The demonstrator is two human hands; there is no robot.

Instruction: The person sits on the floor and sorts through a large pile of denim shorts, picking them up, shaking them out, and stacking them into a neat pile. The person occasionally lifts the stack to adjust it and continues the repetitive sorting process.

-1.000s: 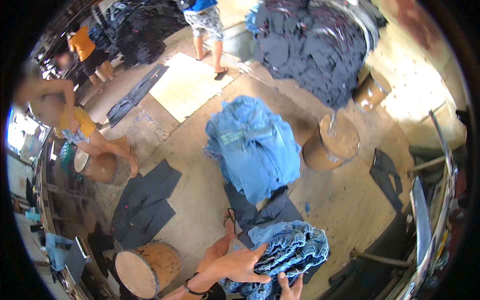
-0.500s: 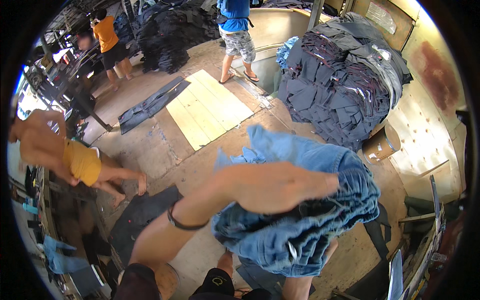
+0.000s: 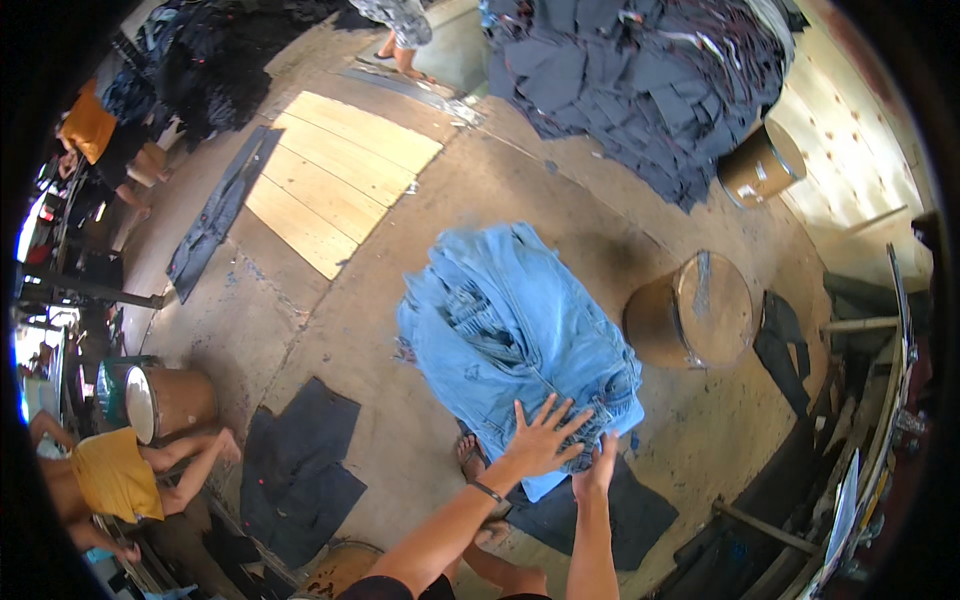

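A pile of light blue denim garments (image 3: 500,310) lies in front of me, with elastic-gathered waistbands at its near right corner. My left hand (image 3: 545,440), a dark band on its wrist, rests palm down on that corner with the fingers spread. Close beside it, my right hand (image 3: 596,470) touches the pile's right edge; its thumb stands apart from the raised fingers, partly against the cloth. Under the near end of the pile, a dark cloth (image 3: 600,515) is spread on the floor. My feet are partly hidden by my forearms and the pile.
A round brown drum (image 3: 690,310) stands right of the pile, another drum (image 3: 757,165) behind it. Dark cut fabric (image 3: 620,80) is heaped at the back. Pale boards (image 3: 345,180) lie at left. A person in yellow shorts (image 3: 117,475) is at lower left; timber (image 3: 765,525) lines the right.
The denim, earlier raised in front of me, is now lower, on the pile. My left hand has drawn back toward me and spread its fingers. The view has tilted downward.
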